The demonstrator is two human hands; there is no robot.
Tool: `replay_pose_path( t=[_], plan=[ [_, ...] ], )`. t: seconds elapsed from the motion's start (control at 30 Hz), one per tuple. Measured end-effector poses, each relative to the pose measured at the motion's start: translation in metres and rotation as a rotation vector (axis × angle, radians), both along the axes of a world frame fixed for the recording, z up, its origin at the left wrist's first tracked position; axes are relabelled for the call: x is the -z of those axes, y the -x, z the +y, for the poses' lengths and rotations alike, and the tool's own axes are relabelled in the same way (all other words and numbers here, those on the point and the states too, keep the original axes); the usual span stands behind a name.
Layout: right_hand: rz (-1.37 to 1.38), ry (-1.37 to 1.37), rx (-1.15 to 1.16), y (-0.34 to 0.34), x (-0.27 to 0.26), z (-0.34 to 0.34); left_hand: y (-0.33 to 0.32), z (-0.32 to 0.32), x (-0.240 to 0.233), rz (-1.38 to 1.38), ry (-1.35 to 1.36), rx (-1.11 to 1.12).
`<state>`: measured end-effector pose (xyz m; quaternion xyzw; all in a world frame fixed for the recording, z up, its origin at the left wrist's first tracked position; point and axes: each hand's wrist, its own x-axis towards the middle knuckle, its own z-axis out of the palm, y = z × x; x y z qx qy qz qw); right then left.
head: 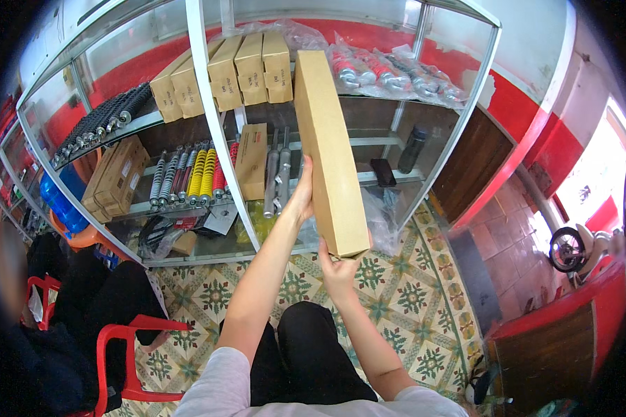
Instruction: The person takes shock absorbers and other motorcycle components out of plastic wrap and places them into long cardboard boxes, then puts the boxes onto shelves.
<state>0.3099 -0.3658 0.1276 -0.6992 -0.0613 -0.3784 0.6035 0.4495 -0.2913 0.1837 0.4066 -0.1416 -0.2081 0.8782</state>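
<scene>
A long cardboard box (329, 151) is held up between my two hands in front of an aluminium-framed glass display shelf (208, 104). My left hand (305, 190) grips its left side at mid-length. My right hand (341, 266) holds the near lower end, with the thumb on the left edge. Behind the box's far end, on the upper shelf, several similar cardboard boxes (250, 68) stand side by side to the left. Shock absorbers in plastic wrap (391, 73) lie to the right. The fingers on the far side of the box are mostly hidden.
Black shock absorbers (104, 120), coloured springs (201, 172), metal fork tubes (277, 172), a phone (383, 172) and a dark bottle (413, 148) occupy the shelves. A person (109, 297) sits at left near a red plastic chair (128, 359). A red-edged wooden panel (548, 349) stands at right.
</scene>
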Motion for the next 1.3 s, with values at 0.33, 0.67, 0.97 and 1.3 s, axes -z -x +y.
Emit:
replay_pose_path(
  t=[0.33, 0.67, 0.97, 1.3],
  plan=[
    [-0.097, 0.106, 0.19, -0.002, -0.087, 0.009, 0.101, 0.065, 0.048, -0.436, -0.524, -0.349],
    [-0.383, 0.158, 0.354, -0.102, -0.171, 0.018, 0.323, 0.153, 0.194, -0.608, -1.615, -0.568],
    [-0.152, 0.482, 0.437, -0.168, -0.175, 0.046, 0.31, 0.149, 0.196, -0.612, -1.656, -0.638],
    [0.154, 0.697, 0.539, -0.2, -0.189, 0.041, 0.312, 0.147, 0.198, -0.617, -1.684, -0.631]
  ],
)
